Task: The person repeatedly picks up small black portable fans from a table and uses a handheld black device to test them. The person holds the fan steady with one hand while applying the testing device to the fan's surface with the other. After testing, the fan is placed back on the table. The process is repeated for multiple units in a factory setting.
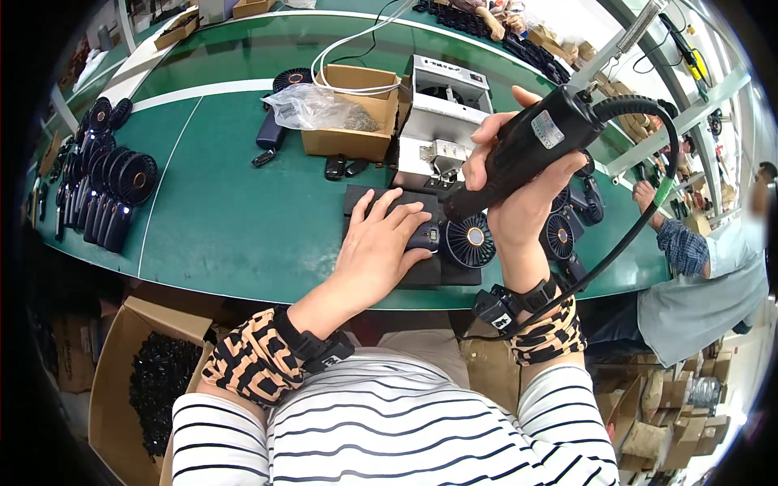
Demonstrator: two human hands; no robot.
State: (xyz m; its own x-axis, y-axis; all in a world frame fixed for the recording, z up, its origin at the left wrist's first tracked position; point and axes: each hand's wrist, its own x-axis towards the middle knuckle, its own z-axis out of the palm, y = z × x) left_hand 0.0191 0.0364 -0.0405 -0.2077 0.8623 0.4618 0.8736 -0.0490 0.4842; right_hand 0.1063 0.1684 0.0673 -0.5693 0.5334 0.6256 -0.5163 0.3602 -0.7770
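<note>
Apparently in the middle of a fastening step on a handheld fan [470, 241], laid on a black block [419, 275] near the close edge of the green desk [219, 235], round head to the right, handle to the left. Steadying the handle with the left hand [374, 243], palm down and spread wide, fingers reaching over handle and block. Gripping a black corded driver [515, 158] in the right hand [523, 206], fingers wrapped around the barrel, nose slanting toward the near left, over the far side of the fan around where head meets handle. Cannot tell whether touching the fan with the tip or hovering just above; cannot see any screw either.

Next, probably calls for lining up the tip with the fastening point, pressing down gently and keeping the handle from turning on the block. Should also mind the cable [677, 154], looped to the right of the wrist, and keep the left fingertips clear of the nose. Could then set the fan aside, perhaps near the similar fans [105, 178] on the left.
</note>
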